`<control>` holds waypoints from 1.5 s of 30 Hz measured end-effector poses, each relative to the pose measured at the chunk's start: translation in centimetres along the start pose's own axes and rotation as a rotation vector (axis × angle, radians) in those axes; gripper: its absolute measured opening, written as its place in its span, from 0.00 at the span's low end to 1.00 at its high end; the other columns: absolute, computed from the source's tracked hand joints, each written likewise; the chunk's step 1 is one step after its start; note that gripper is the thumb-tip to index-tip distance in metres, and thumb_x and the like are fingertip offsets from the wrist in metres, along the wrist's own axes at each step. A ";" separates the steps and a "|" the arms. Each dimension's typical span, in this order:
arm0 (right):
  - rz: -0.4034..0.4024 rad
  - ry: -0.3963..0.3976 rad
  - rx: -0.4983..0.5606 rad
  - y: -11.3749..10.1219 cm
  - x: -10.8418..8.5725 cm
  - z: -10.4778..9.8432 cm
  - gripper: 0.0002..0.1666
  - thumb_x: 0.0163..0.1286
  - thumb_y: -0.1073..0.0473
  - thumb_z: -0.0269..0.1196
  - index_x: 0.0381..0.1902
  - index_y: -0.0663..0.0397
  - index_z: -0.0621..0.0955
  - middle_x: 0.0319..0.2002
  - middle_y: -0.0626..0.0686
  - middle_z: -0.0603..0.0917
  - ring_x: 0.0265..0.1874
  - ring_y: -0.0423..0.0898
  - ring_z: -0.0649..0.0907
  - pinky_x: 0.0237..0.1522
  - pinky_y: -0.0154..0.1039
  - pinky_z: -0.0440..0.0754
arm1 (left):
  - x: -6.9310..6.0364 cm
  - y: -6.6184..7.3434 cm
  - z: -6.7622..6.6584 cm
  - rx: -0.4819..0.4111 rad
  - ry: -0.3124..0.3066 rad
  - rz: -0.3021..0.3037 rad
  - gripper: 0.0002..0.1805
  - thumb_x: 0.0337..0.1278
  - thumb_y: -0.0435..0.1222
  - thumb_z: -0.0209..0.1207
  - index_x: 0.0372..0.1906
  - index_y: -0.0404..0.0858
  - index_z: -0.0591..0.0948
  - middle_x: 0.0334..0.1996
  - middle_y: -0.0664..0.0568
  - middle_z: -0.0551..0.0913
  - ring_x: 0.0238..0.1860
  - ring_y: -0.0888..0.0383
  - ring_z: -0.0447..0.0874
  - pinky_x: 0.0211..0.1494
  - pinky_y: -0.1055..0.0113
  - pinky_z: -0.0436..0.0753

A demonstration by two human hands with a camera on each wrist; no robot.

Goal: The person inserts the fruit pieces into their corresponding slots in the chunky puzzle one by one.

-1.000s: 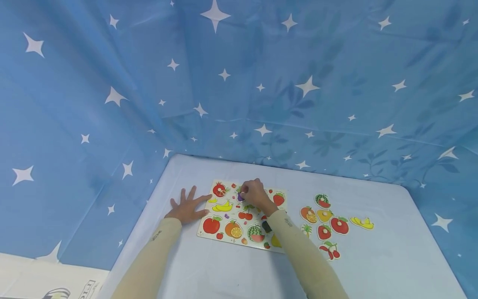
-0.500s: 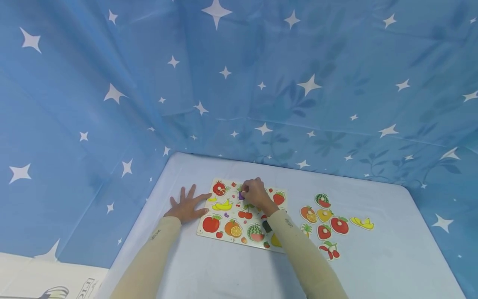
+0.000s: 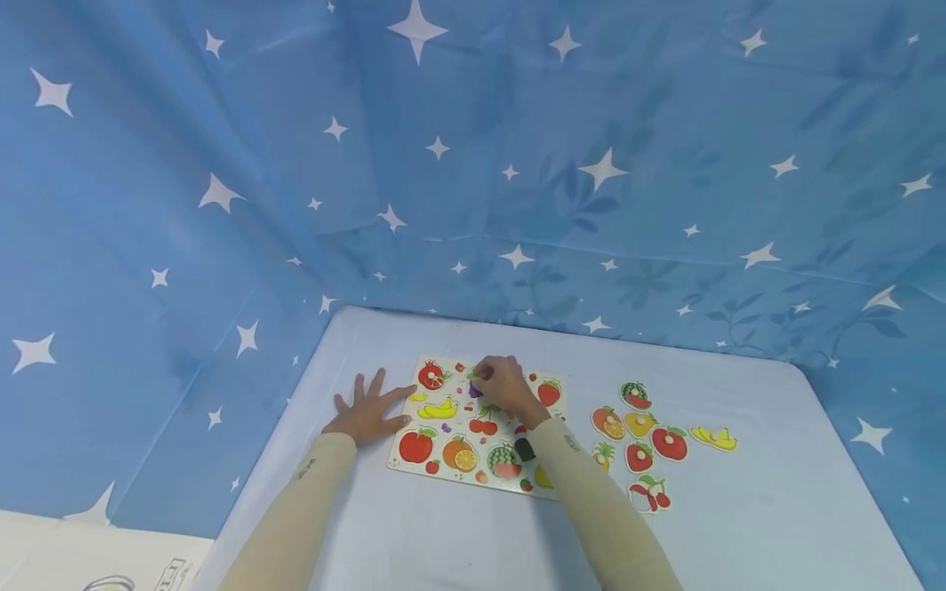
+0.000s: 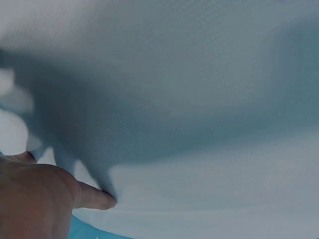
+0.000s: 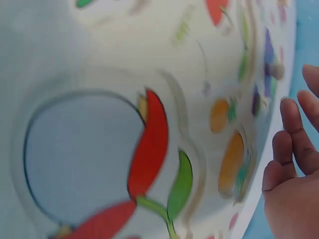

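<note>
A fruit puzzle board lies on the table, with recesses and printed fruits. My left hand rests spread at its left edge, index finger and thumb touching the board. The left wrist view shows part of that hand on white cloth. Over the top middle of the board is my right hand, fingers bent, beside the purple grape piece. In the right wrist view, the grape piece's knob shows uncovered, and the loosely bent fingers appear apart from it.
Right of the board lie several knobbed pieces: watermelon, orange, pear, apple, strawberry, pineapple, cherries and bananas. A blue star-patterned curtain surrounds the table.
My right hand stays by the grape piece with only a slight shift of its fingers. The left hand keeps its place on the board's edge. The head view tilts slightly.
</note>
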State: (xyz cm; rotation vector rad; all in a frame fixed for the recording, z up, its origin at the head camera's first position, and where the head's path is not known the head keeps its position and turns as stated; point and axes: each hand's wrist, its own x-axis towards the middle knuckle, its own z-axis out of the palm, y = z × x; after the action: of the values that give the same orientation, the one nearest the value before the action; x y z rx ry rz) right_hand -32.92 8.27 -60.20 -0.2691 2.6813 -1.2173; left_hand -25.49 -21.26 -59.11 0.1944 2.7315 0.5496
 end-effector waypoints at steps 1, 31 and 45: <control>-0.005 0.012 0.048 0.0 -0.2 -0.3 0.10 0.74 0.60 0.71 0.50 0.56 0.88 0.44 0.51 0.85 0.48 0.52 0.80 0.54 0.52 0.81 | 0.0 0.0 0.0 0.006 0.001 0.001 0.38 0.72 0.54 0.64 0.83 0.58 0.68 0.86 0.34 0.43 0.82 0.22 0.31 0.70 0.14 0.39; 0.184 0.185 0.051 9.2 -8.9 -15.5 0.29 0.82 0.52 0.62 0.71 0.64 0.77 0.71 0.69 0.75 0.72 0.67 0.71 0.72 0.67 0.68 | 0.0 -0.5 0.2 -0.004 -0.009 0.008 0.39 0.71 0.55 0.64 0.83 0.56 0.68 0.86 0.32 0.42 0.81 0.21 0.31 0.69 0.13 0.39; 0.200 0.156 0.042 9.8 -16.1 -14.6 0.26 0.80 0.52 0.66 0.68 0.62 0.81 0.66 0.68 0.80 0.61 0.66 0.79 0.54 0.59 0.84 | 0.0 0.2 0.0 -0.007 -0.027 0.013 0.39 0.71 0.55 0.64 0.83 0.55 0.67 0.86 0.32 0.40 0.81 0.21 0.28 0.70 0.14 0.36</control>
State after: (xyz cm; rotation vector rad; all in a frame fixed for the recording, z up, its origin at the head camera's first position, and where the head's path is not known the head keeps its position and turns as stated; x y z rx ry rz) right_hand -21.69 29.03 -56.66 0.1027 2.7274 -1.2779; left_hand -25.49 -21.08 -59.05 0.2162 2.7032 0.5563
